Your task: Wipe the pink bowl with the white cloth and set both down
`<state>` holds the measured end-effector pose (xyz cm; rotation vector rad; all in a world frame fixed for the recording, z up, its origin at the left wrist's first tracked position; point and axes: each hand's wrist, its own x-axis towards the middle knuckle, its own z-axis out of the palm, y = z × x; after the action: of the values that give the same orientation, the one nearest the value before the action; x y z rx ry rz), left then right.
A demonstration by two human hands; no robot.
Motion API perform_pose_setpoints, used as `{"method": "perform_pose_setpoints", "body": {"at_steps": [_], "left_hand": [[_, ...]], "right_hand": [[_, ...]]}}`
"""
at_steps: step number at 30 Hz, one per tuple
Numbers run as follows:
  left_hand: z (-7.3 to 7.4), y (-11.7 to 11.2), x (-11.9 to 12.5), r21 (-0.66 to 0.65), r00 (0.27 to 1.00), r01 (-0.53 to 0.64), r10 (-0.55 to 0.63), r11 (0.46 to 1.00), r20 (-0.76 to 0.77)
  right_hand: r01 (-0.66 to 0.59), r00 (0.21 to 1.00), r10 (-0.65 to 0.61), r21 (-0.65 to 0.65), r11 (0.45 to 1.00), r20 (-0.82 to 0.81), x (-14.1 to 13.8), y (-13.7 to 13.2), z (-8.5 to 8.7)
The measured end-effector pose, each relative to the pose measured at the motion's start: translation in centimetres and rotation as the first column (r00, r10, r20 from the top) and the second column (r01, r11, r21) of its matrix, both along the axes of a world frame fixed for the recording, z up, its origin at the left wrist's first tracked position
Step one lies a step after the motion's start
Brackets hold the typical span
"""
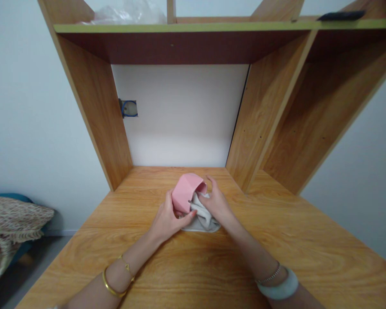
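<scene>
A pink, faceted pot-like container (pixel 184 190) is tilted on its side, its opening facing right. My left hand (pixel 169 218) grips it from the left and below, thumb near the rim. A light grey cloth (pixel 203 216) is bunched partly in the opening and hangs down to the desk. My right hand (pixel 217 201) is at the opening, closed on the cloth, with some fingers hidden inside the container and one finger raised outside the rim.
The wooden desk (pixel 193 266) spreads around my hands. Behind it stand shelf uprights (pixel 255 124) under a green-edged shelf (pixel 193 28) holding a clear plastic bag (pixel 128 13). An open wall socket box (pixel 129 108) shows wires. Patterned fabric (pixel 16 219) lies at the lower left.
</scene>
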<state>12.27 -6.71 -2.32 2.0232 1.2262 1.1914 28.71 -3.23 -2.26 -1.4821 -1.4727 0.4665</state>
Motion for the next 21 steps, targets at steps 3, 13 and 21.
{"method": "perform_pose_setpoints", "body": {"at_steps": [3,13,21], "left_hand": [[-0.1,-0.1,-0.1,0.011,0.998,-0.01,0.011,1.0,-0.07],[-0.2,0.2,-0.2,0.041,0.992,-0.077,0.081,0.996,-0.095],[0.4,-0.3,0.3,0.042,0.981,-0.068,0.074,0.997,-0.177]], "right_hand": [[0.045,0.998,-0.044,-0.014,0.999,0.043,0.4,-0.4,0.6],[-0.193,0.956,0.177,-0.044,0.98,-0.235,-1.0,0.6,-2.1],[0.003,0.996,0.0,-0.035,0.999,0.085,0.7,0.2,-0.2]]}}
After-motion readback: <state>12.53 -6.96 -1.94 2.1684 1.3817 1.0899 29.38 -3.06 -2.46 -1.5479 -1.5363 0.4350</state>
